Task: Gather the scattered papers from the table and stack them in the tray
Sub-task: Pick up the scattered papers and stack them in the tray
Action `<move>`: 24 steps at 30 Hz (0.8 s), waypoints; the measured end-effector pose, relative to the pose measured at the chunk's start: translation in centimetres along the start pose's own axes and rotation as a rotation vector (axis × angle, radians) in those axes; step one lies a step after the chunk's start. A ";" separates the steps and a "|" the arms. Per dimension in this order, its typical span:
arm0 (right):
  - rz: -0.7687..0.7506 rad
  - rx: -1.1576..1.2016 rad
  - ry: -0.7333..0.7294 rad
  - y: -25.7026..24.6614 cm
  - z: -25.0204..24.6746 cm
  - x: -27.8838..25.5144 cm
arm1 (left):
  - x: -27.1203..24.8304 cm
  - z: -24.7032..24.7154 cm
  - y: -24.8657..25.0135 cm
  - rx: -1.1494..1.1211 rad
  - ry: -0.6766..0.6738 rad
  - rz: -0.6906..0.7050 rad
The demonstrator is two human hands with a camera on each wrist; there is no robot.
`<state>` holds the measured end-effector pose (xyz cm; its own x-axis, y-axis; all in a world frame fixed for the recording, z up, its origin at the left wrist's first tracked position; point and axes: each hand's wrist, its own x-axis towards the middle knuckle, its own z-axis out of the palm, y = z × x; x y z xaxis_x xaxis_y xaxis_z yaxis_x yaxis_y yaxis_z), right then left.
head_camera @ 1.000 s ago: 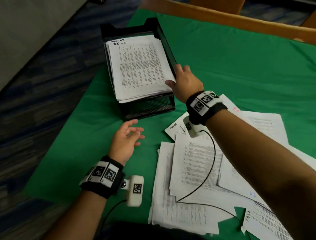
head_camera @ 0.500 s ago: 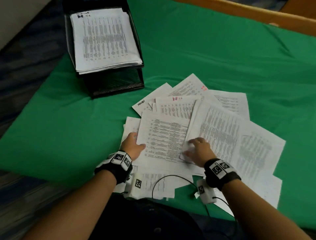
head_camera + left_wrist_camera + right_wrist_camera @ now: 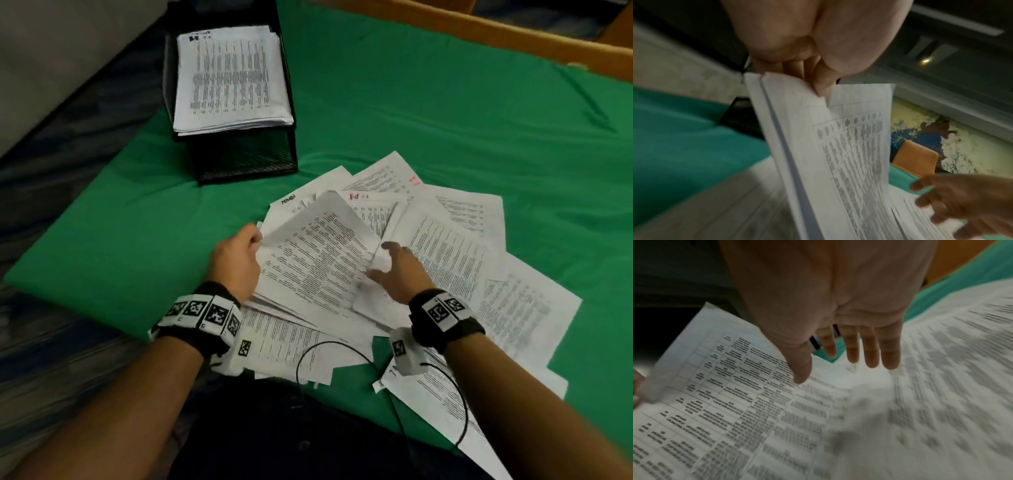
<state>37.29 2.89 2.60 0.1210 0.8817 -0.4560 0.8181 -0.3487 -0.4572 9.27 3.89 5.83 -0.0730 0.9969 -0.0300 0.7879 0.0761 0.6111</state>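
Printed white papers (image 3: 455,260) lie fanned and overlapping on the green cloth in front of me. My left hand (image 3: 236,260) pinches the left edge of a small bundle of sheets (image 3: 318,253) and tilts it up off the pile; the left wrist view shows thumb and fingers clamped on those sheets (image 3: 818,129). My right hand (image 3: 397,270) hovers with fingers spread just right of the lifted bundle, above the pile (image 3: 941,369), holding nothing. The black mesh tray (image 3: 246,157) stands at the far left with a paper stack (image 3: 229,78) inside.
The green cloth (image 3: 428,102) covers the table, bare beyond the papers. A wooden edge (image 3: 513,37) runs along the far side. Dark patterned floor (image 3: 51,192) lies beyond the table's left edge. Black wrist-camera cables (image 3: 342,346) trail over the nearest sheets.
My right hand left the tray and came back to the pile. My left hand took the left edge of several sheets and has lifted them; my right hand has let go and opened.
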 end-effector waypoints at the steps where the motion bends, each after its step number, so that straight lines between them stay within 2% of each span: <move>1: -0.058 0.026 0.060 -1.0 -0.8 0.4 | 0.0 -1.1 0.6 0.003 0.030 0.062; 3: -0.169 0.075 0.125 -3.2 -2.3 1.2 | 0.3 -3.2 1.8 0.014 0.079 0.178; 6: -0.288 0.095 0.089 -6.0 -3.7 2.2 | 1.1 -5.6 3.0 -0.002 0.107 0.322; 9: -0.249 0.231 -0.033 -7.0 -3.9 2.7 | 2.1 -6.2 3.1 -0.047 0.115 0.340; 12: -0.221 0.381 -0.030 -6.9 -3.6 2.8 | 2.6 -5.9 2.2 -0.172 0.139 0.237; 15: -0.193 0.536 0.055 -7.3 -3.9 2.5 | 2.7 -5.2 0.5 -0.325 0.231 0.056; 17: -0.184 0.614 0.083 -7.8 -4.0 2.7 | 2.3 -4.4 -0.3 -0.436 0.244 -0.117; 18: -0.175 0.647 0.092 -8.0 -3.9 2.8 | 1.9 -3.9 -0.5 -0.491 0.207 -0.222; 20: -0.131 0.750 0.122 -8.4 -3.6 3.1 | 1.0 -2.8 -0.7 -0.588 0.045 -0.371; 22: -0.070 0.831 0.143 -8.6 -3.3 3.3 | 0.1 -1.9 -0.7 -0.656 -0.141 -0.407; 24: -0.018 0.838 0.150 -8.6 -2.8 3.3 | -0.4 -1.5 -0.9 -0.627 -0.225 -0.382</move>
<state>32.26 9.73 7.18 0.2334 0.9014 -0.3646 0.1410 -0.4024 -0.9046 7.69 3.43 6.52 -0.0916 0.8892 -0.4483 0.2340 0.4568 0.8582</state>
